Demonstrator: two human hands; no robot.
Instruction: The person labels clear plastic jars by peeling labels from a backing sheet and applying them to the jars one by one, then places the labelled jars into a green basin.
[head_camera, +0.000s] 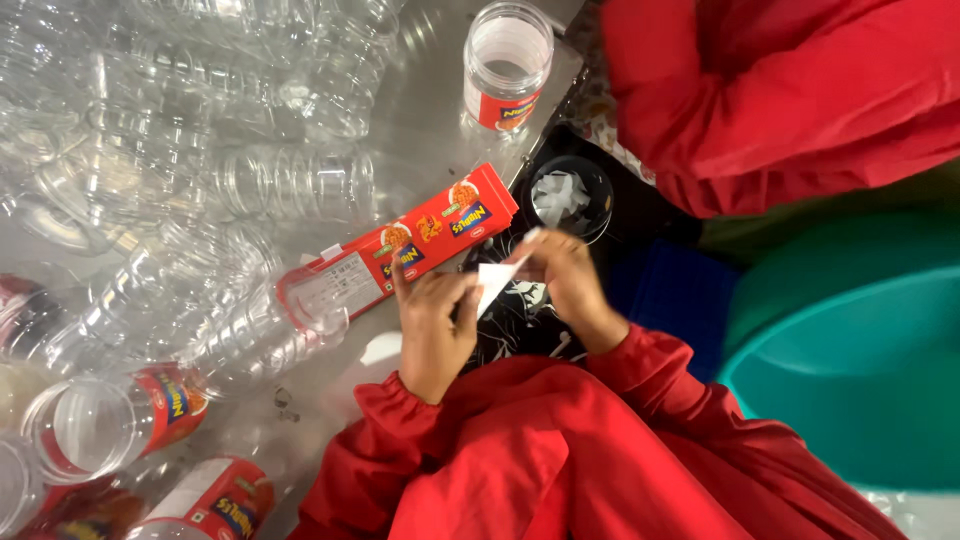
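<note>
I held a small white paper strip (497, 272) pinched between both hands: my left hand (435, 330) clamped its near end, my right hand (572, 285) its far end. Its long axis ran near-left to far-right, just right of the counter (420, 110) edge, below the red label sheet (400, 255).

Both red-sleeved arms bend inward; left hand (435, 330) and right hand (572, 285) meet, each grip seemingly pinched.

Bare strip of metal table (420, 120) between clear jars (290, 180) and red label strip (400, 250)
</note>
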